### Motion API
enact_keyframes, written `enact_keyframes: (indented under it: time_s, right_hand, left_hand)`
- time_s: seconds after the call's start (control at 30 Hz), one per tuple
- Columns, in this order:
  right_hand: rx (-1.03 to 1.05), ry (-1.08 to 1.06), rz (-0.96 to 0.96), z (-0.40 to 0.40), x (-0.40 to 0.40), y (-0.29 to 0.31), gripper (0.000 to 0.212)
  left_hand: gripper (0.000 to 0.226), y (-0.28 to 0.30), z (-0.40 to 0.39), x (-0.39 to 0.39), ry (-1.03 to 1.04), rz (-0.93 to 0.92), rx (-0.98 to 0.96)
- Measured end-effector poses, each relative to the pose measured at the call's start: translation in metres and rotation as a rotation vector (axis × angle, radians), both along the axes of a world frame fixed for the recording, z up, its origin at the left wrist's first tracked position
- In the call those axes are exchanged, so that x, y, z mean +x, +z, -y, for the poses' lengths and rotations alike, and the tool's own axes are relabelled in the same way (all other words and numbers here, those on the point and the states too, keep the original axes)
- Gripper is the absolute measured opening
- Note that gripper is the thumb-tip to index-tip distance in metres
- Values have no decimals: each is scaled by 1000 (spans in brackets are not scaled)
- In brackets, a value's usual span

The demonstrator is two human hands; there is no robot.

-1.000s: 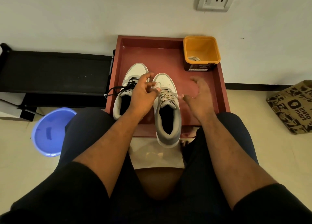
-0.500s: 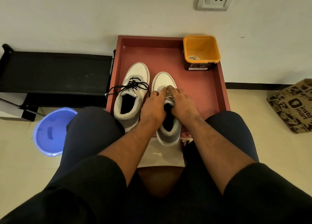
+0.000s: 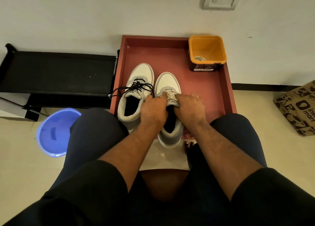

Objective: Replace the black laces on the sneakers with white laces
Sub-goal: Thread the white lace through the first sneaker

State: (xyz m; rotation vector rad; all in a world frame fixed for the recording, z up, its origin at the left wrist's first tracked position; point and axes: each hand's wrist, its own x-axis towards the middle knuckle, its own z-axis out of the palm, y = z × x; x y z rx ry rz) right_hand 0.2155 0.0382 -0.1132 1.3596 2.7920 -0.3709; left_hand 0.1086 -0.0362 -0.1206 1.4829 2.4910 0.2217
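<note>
Both hands' grips (image 3: 154,109) (image 3: 189,106) on white-laced right sneaker (image 3: 167,84), black-laced sneaker (image 3: 136,93) beside.

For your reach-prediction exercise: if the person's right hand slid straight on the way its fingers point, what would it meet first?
Probably the white toe cap of the white-laced grey sneaker that the right hand rests on; beyond it is bare red tray floor. Depth is unclear.

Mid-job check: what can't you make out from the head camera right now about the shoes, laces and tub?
- Right sneaker: the knot of its white lace is covered by the left hand and right hand.
- Fingers: curled out of sight, so their grip is unclear.
- Orange tub: a pale bundle lies inside, too small to identify.
- Left sneaker: black lace ends partly behind the tray rim.
</note>
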Motion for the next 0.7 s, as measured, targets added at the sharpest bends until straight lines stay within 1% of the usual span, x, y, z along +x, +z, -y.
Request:
enact_keyframes:
  time_s: [0.07, 0.13, 0.17, 0.2, 0.27, 0.33, 0.37, 0.4, 0.43, 0.53, 0.63, 0.67, 0.7]
  right_hand:
    - [48, 19, -12, 2, 0, 0, 39]
    - [25, -6, -103, 1, 2, 0, 51]
    - [23, -9, -184, 0, 4, 0, 52]
    - [45, 2, -267, 1, 6, 1, 47]
    - [193, 92, -373, 1, 8, -1, 27]
    - [364, 223, -419, 4, 5, -1, 12]
    - [395, 282, -438, 5, 1, -1, 8]
    - [378, 325, -458, 6, -3, 0, 8]
    - [318, 342, -476, 5, -6, 1, 9]
    - [42, 269, -509, -3, 0, 2, 5]
    - [-141, 240, -470, -10, 19, 4, 27]
    - [-174, 244, -444, -10, 23, 5, 31]
    - [-182, 242, -428, -9, 24, 5, 31]
  left_hand:
    - [50, 1, -3, 1, -29, -70, 34]
    - [40, 1, 0, 3, -78, -106, 130]
    - [35, 1, 1, 3, -103, -94, 182]
    - [30, 2, 1, 3, -116, -45, 221]
    - [22, 6, 2, 2, -95, 93, 284]
    - [18, 8, 2, 0, -62, 180, 321]
    - [18, 8, 2, 0, -57, 190, 328]
    - [18, 8, 3, -1, -54, 194, 327]
    - [20, 9, 4, -1, -53, 201, 323]
    - [18, 12, 3, -4, -87, 190, 274]
    - [14, 15, 2, -6, -103, 152, 242]
    - [14, 16, 1, -7, -101, 144, 230]
    - [14, 18, 1, -7, -100, 138, 213]
